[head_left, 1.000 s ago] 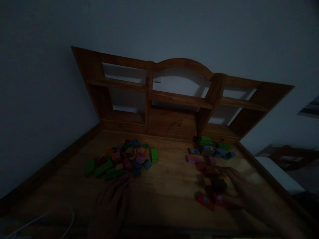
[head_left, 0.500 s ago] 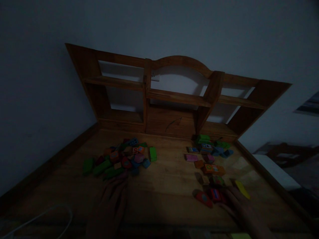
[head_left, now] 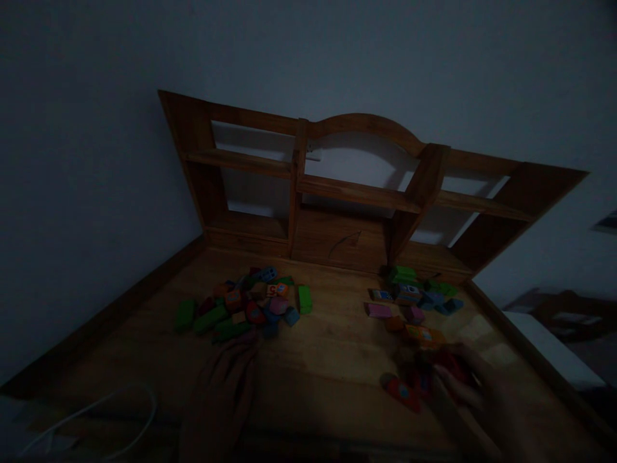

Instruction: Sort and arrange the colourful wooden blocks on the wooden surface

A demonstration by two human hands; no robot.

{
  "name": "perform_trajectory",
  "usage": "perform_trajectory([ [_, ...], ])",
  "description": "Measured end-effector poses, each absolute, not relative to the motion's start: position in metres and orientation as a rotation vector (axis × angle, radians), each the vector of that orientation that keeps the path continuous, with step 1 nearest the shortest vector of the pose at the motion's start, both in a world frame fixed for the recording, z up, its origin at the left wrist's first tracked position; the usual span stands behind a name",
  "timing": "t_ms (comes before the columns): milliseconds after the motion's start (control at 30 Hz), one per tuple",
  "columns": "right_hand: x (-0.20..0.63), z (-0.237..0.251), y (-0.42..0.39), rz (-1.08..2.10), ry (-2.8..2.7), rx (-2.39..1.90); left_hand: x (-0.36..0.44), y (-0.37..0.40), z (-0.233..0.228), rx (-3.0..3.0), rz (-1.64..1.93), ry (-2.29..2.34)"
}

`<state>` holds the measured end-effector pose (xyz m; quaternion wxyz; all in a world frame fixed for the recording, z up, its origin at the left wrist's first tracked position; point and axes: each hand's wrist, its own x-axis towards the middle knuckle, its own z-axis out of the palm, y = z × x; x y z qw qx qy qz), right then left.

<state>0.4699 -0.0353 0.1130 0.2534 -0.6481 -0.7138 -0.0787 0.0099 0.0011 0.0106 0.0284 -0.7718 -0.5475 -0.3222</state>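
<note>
On the wooden table (head_left: 332, 350), a white cable (head_left: 91, 411) lies far left. The left hand (head_left: 226, 392) rests flat, its grip spread and holding nothing, fingertips touching the left heap of coloured wooden blocks (head_left: 245, 305). At the right, the right hand (head_left: 475, 392) closes its grip on a dark red block (head_left: 448, 361), beside the scattered right-hand blocks (head_left: 414, 302).

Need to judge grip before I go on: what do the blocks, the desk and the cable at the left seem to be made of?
Blocks: probably painted wood, matte, in solid colours with printed faces; dim light leaves plastic possible. Desk: wood with a light sheen, grain and plank lines visible. Cable: looks like smooth white plastic sheathing, bent in a loop.
</note>
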Motion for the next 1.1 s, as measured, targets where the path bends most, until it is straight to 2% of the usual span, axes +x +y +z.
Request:
perform_trajectory([
  [200, 0.358, 0.161, 0.063, 0.548, -1.898, -1.58, 0.014, 0.001, 0.017, -2.324, -1.008, -1.659],
  [400, 0.217, 0.136, 0.166, 1.018, -2.051, -1.294, 0.014, 0.002, 0.02, -2.312, -1.012, -1.609],
  [600, 0.153, 0.114, 0.208, 0.602, -2.28, -1.216, 0.014, 0.0, 0.019, -2.297, -1.003, -1.641],
  [1100, 0.15, 0.095, 0.213, 0.488, -2.349, -1.195, 0.014, 0.0, 0.018, -2.325, -1.02, -1.654],
])
